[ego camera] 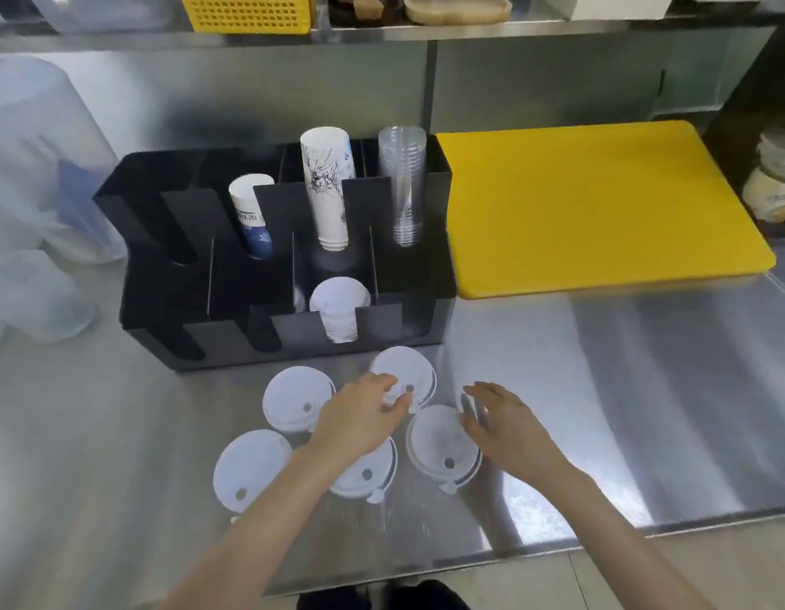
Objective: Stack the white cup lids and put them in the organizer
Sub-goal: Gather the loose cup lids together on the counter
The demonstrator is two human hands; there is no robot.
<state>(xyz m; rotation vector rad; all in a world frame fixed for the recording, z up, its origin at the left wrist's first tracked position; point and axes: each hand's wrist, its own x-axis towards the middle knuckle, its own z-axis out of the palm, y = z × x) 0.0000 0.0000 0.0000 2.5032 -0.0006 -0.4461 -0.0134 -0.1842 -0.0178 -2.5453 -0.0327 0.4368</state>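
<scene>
White cup lids [441, 442] are laid flat and unstacked on the steel surface [602, 389], just before the black organizer [153, 275]. The farthest lid [419, 367] is pinched by the left hand [360, 416]; the right hand [500, 422] is seen spread, grip released. A yellow cutting board [597, 204] is seen beside the organizer.

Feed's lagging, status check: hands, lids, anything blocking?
Left hand fingers on far lid, right hand open. Five lids loose on counter. Organizer front unobstructed.
</scene>
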